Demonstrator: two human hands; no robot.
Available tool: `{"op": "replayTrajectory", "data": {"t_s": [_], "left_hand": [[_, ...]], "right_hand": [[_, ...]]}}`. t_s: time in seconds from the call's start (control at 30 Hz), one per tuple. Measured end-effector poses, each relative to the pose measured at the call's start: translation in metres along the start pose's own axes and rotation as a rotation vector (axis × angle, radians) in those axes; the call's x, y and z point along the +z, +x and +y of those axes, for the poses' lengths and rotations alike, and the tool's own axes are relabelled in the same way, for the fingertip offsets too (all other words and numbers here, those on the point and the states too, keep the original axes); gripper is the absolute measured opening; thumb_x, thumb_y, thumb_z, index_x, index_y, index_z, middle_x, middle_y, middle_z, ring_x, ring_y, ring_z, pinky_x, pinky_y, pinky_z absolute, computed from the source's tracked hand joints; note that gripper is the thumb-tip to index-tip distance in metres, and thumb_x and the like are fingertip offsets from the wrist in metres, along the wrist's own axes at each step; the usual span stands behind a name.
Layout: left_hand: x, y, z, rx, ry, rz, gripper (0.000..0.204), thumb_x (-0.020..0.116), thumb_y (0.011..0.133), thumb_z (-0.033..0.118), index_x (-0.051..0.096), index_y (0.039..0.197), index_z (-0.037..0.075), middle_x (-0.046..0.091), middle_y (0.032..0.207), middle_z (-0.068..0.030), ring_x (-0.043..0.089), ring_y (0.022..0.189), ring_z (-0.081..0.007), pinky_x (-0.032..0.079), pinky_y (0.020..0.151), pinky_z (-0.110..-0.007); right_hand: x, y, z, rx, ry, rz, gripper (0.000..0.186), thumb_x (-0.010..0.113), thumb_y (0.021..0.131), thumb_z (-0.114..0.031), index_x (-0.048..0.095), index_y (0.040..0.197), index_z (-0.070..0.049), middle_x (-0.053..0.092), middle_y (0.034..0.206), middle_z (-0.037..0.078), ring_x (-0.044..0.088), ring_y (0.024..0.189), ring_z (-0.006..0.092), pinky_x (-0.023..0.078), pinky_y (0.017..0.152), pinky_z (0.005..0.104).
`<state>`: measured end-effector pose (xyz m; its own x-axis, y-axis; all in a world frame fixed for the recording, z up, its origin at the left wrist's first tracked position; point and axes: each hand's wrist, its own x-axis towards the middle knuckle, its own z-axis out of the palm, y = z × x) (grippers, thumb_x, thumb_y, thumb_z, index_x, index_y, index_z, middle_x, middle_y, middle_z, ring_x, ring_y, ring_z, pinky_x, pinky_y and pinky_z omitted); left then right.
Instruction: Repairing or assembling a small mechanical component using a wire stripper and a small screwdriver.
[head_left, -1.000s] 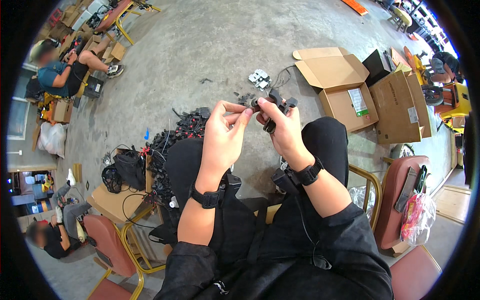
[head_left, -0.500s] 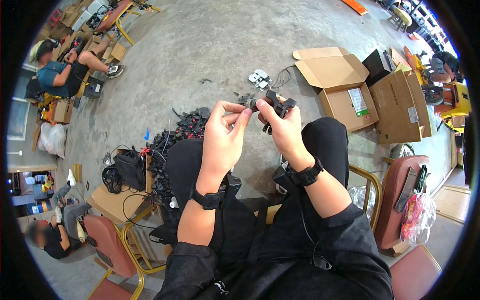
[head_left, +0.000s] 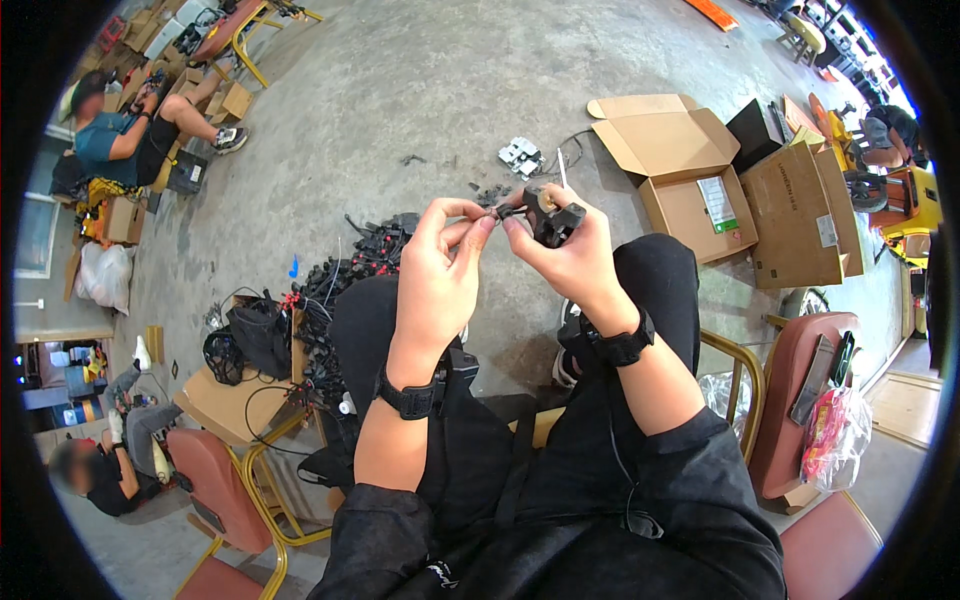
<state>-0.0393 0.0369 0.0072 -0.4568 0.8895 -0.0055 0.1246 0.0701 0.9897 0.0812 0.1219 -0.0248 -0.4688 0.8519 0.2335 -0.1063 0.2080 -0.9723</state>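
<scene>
My left hand [head_left: 440,275] is closed in a pinch, thumb against fingers, on the end of a small dark piece [head_left: 506,211] that looks like a short cable or connector. It reaches across to a black plastic device [head_left: 556,224] with a round brass-coloured spot. My right hand [head_left: 583,258] is wrapped round that device. A thin pale rod [head_left: 562,170] sticks up beside the right fingers; whether the hand holds it is hard to see. Both hands are above the floor, just beyond my knees.
A heap of black cables and parts [head_left: 350,260] lies by my left knee. A white-grey metal part [head_left: 521,157] is on the floor ahead. An open cardboard box [head_left: 665,150] stands at right. Chairs [head_left: 800,400] flank me; a seated person [head_left: 115,140] is far left.
My right hand has turned the black device, so its brass-coloured spot now shows. The pale rod has come into view beside it. My left hand keeps its pinch, shifted slightly left.
</scene>
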Motion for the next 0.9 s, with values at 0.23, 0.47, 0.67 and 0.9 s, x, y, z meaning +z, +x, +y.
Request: {"op": "replayTrajectory", "data": {"t_s": [0.23,0.47,0.67,0.9], "left_hand": [[-0.001,-0.001,-0.001,0.018,-0.034,-0.009,0.012,0.056,0.092,0.006,0.053,0.1,-0.001,0.066,0.08,-0.006,0.05,0.066,-0.0031,0.039,0.057,-0.019],[-0.004,0.0,0.005,-0.057,-0.156,-0.024,0.013,0.057,0.092,0.008,0.052,0.102,0.002,0.063,0.076,-0.002,0.035,0.047,0.0025,0.022,0.039,-0.017],[-0.003,0.002,0.004,-0.095,-0.138,0.014,0.016,0.058,0.091,0.01,0.052,0.102,0.001,0.063,0.074,-0.002,0.035,0.046,0.0024,0.022,0.039,-0.017],[-0.005,0.001,0.002,-0.017,-0.155,-0.011,0.016,0.06,0.09,0.009,0.053,0.102,0.001,0.063,0.075,-0.0024,0.034,0.046,0.0023,0.021,0.039,-0.017]], "right_hand": [[-0.007,0.001,-0.015,0.239,0.153,-0.109,0.022,0.073,0.079,-0.018,0.066,0.088,0.001,0.059,0.071,-0.004,0.05,0.065,0.0032,0.04,0.055,0.0203],[-0.014,0.003,-0.014,0.298,0.122,-0.203,0.023,0.072,0.079,-0.018,0.067,0.092,0.001,0.061,0.075,-0.002,0.051,0.068,0.0034,0.041,0.061,0.0215],[-0.012,0.004,-0.012,0.227,0.21,-0.163,0.02,0.069,0.081,-0.012,0.066,0.095,0.002,0.066,0.086,0.003,0.058,0.081,0.0072,0.046,0.074,0.0236],[-0.014,0.004,-0.012,0.157,0.191,-0.218,0.021,0.068,0.08,-0.011,0.065,0.097,0.001,0.066,0.086,0.003,0.057,0.079,0.007,0.045,0.073,0.0223]]}}
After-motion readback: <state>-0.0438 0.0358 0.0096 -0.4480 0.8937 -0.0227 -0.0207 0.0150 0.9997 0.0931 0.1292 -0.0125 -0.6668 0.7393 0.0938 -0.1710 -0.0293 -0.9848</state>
